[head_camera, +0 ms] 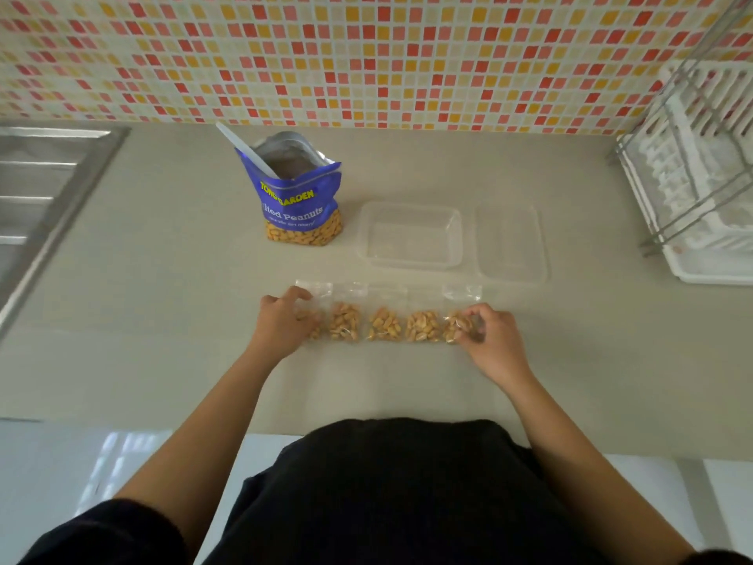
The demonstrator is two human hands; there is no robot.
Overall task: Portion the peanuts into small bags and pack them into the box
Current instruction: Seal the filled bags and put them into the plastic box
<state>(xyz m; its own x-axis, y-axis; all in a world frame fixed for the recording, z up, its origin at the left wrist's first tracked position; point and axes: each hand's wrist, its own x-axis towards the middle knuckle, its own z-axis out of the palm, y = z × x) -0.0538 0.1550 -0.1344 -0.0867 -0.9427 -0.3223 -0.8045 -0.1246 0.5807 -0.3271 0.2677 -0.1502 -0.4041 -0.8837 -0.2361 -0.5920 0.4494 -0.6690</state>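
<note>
Curled fingers of the left hand point(281, 324) grip the leftmost bag point(317, 326), and the right hand point(491, 340) pinches the rightmost bag point(453, 326), probably to gather the row of five. Each bag lies flat on the counter point(163, 320), with its long axis and mouth pointing away toward the open box point(407, 261).

1. Five small bags point(385, 324) lie in a row near the desk's point(163, 299) front.
2. Behind them stand the peanut packet point(299, 197), left, with a spoon point(244, 150) inside it, then the box point(409, 234), with the lid point(511, 242) just right of it.
3. The sink point(40, 189) lies far left and the dish rack point(701, 177) far right.
</note>
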